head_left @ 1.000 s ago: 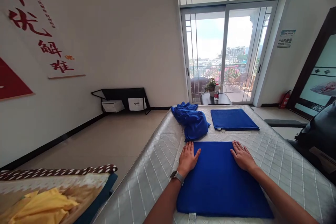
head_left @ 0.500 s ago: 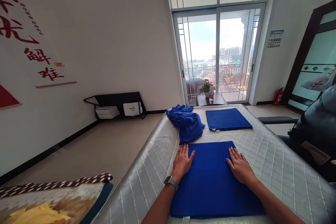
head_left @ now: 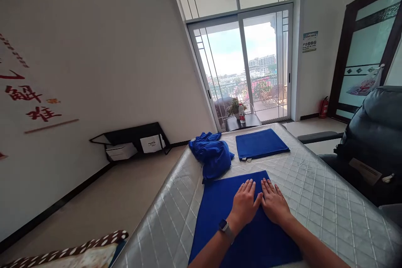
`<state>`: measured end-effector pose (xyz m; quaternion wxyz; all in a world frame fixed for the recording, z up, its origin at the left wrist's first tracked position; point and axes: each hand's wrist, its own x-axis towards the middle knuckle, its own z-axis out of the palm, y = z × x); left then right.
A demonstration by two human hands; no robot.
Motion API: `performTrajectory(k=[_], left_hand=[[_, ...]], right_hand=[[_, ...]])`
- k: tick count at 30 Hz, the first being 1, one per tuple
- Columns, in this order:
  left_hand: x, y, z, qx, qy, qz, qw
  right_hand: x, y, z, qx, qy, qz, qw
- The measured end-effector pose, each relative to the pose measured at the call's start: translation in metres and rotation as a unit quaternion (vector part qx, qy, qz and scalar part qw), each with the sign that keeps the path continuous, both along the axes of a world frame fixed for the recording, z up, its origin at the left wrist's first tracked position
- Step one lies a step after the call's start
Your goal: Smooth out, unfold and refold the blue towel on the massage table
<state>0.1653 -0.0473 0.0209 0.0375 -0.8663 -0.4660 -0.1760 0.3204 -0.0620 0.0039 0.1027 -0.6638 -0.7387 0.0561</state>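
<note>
A flat, folded blue cloth (head_left: 216, 213) lies on the silvery quilted mattress (head_left: 176, 205) right in front of me. My left hand (head_left: 245, 202) rests palm down on its upper middle, fingers stretched out, a watch on the wrist. Close beside it my right hand (head_left: 274, 202) lies flat towards the cloth's right edge, with the thumbs nearly meeting. Just beyond the cloth's far left corner sits a crumpled blue cloth (head_left: 212, 155). A second folded blue cloth (head_left: 261, 143), with small white tags at its near edge, lies farther back on the mattress.
Behind the mattress stands a small dark table (head_left: 243, 122) with a bottle (head_left: 241, 113) and a potted plant (head_left: 234, 106). A black leather chair (head_left: 381, 123) is at the right. On the left floor is a black rack (head_left: 132, 134) with white boxes.
My left hand has slid right from the cloth's left edge to its middle, beside my right hand. The right hand stays near the right edge. My view has tilted and turned rightward.
</note>
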Motion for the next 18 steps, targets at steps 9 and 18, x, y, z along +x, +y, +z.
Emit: performTrajectory(k=[9,18], left_hand=[[-0.034,0.001,-0.016,-0.061,0.029,0.057,0.996],[-0.161,-0.022,-0.027,-0.083,0.016,0.207,0.975]], right_hand=[[0.001,0.003,-0.004,0.007,0.008,0.001,1.000],[0.001,0.006,-0.010,0.015,-0.005,-0.008,1.000]])
